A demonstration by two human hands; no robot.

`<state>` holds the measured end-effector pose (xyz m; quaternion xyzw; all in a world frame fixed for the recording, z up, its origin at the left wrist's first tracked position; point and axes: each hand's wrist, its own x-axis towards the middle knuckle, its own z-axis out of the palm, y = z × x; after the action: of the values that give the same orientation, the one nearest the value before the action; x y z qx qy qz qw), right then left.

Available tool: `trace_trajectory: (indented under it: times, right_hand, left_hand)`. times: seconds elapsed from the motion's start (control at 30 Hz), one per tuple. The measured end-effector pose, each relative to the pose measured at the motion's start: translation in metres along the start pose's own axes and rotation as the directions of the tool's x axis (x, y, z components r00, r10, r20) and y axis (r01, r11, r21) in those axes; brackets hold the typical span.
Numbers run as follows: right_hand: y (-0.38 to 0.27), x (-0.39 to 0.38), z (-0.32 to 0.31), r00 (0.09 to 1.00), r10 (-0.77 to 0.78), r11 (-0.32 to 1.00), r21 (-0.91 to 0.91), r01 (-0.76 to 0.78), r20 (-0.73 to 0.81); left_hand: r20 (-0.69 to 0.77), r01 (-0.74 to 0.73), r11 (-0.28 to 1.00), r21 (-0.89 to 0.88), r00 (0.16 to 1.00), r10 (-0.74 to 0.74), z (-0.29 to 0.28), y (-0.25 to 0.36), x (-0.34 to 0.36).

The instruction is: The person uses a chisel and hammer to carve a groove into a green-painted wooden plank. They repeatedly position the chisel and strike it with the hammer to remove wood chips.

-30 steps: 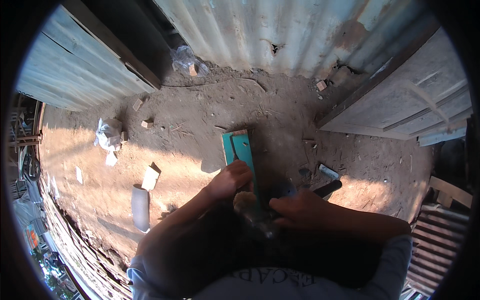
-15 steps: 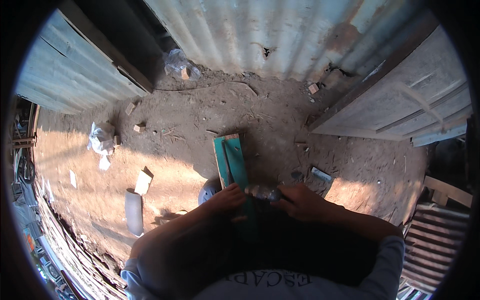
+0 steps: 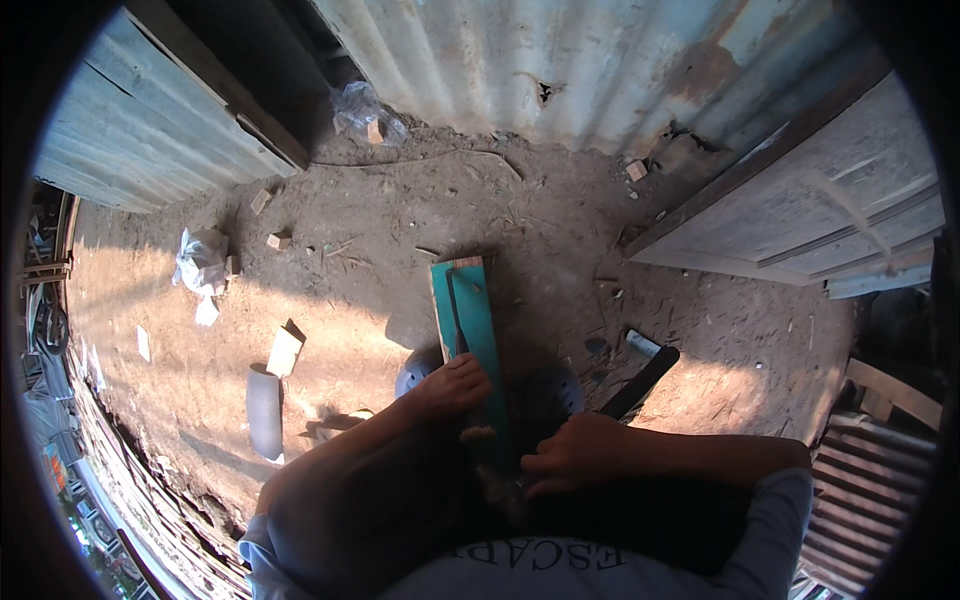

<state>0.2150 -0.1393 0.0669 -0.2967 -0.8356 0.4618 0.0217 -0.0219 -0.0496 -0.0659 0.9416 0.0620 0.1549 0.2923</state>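
Resting on the near end of a teal wooden plank (image 3: 468,320), the left hand (image 3: 452,385) presses it flat, fingers curled over the edge. The plank lies on the dirt ground (image 3: 380,230), long axis running away from the person. The right hand (image 3: 570,452), its grip closed on something unclear, sits just right of the plank's near end.

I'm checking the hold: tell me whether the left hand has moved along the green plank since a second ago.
Yes. The left hand has slid down the green plank toward the person's body, from near its middle to its near end, with the plank still lying on the dirt ground.
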Motion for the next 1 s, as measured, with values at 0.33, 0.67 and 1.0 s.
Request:
trace_trajectory:
  times: [0.33,0.67,1.0]
  right_hand:
    - [-0.005,0.016,0.009,0.991,0.047,0.997,0.053,-0.053,0.123]
    - [0.006,0.02,0.012,0.908,0.288,0.941,0.085,-0.327,0.303]
    - [0.012,0.026,0.001,0.908,0.162,0.971,0.102,-0.216,0.385]
  left_hand:
    - [0.005,0.009,1.0,-0.029,1.0,-0.009,0.0,0.0,0.002]
    - [0.027,-0.008,0.996,0.091,1.0,0.005,0.015,-0.007,0.001]
    - [-0.144,0.164,0.986,0.024,0.977,-0.159,0.016,-0.033,-0.018]
